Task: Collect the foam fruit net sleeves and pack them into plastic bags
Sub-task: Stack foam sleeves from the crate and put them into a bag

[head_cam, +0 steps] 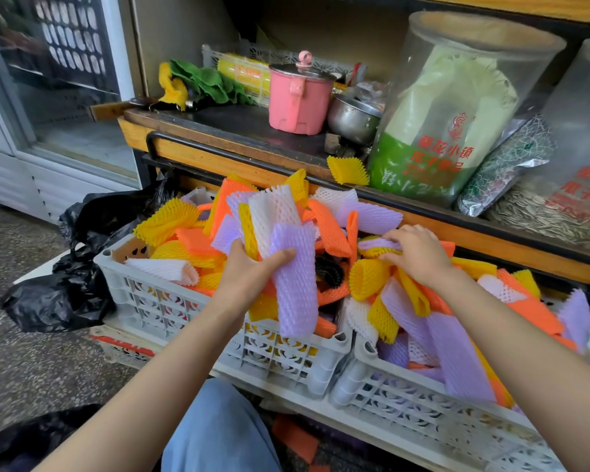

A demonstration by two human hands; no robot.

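Two white crates stand side by side close to the person, one left [184, 311] and one right [423, 413]. They are heaped with foam sleeves [327, 226] in orange, yellow, purple and white, far too many to count, and a single yellow sleeve [347, 170] sits alone on the shelf edge behind. On that far shelf I count one pink pot [298, 100], one steel bowl [351, 119] just right of it and two big clear jars [457, 107] [579, 131] further right. Down on the floor there are two black plastic bags, one left of the crates [65, 301] and one in the near left corner [24, 444].
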